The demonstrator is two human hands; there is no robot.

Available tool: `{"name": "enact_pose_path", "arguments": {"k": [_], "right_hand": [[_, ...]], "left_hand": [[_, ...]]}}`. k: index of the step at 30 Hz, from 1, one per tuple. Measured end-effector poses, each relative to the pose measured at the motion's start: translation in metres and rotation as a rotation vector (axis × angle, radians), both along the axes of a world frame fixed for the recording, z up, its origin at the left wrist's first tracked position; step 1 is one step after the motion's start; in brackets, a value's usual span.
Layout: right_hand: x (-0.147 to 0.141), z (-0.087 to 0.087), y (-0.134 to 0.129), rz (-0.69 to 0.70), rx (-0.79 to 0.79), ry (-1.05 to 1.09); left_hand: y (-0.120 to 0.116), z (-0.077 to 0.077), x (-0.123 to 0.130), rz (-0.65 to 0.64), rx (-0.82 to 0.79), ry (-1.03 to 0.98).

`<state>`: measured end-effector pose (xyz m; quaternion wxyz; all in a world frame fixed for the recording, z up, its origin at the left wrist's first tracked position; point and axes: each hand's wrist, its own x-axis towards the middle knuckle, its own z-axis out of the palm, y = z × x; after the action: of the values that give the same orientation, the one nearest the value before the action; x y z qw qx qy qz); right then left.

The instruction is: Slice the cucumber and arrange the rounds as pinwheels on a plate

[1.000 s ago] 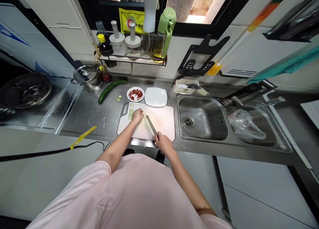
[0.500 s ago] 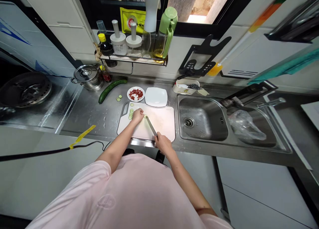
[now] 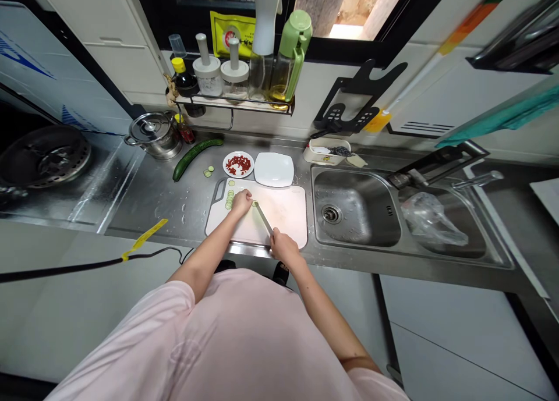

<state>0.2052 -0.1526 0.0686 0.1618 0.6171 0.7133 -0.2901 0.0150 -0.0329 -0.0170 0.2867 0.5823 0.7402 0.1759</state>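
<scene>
My left hand (image 3: 241, 203) presses on a piece of cucumber on a white plastic cutting board (image 3: 282, 212), and only the cut green end (image 3: 254, 203) shows past the fingers. My right hand (image 3: 283, 247) grips the handle of a kitchen knife (image 3: 264, 218), whose steel blade points up the board with its tip beside that cut end. A row of thin cucumber slices (image 3: 229, 200) lies at the board's left. Beyond the board, a longer cucumber (image 3: 196, 158) rests on the steel counter.
Behind the board stand a small plate of chopped red chili (image 3: 238, 164) and a square white plate (image 3: 273, 169). A steel pot (image 3: 154, 135) sits to the left, a steel sink (image 3: 353, 209) to the right, and a shelf of bottles and jars (image 3: 231, 104) at the back.
The view has drifted slightly. My right hand and the knife have shifted a little, while my left hand stays on the cucumber.
</scene>
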Motion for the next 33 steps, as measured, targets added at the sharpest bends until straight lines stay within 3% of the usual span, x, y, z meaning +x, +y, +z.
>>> {"name": "enact_pose_path", "arguments": {"k": [33], "right_hand": [[-0.003, 0.008, 0.015, 0.026, -0.034, 0.015]], "left_hand": [[0.001, 0.004, 0.001, 0.009, -0.023, -0.001]]}}
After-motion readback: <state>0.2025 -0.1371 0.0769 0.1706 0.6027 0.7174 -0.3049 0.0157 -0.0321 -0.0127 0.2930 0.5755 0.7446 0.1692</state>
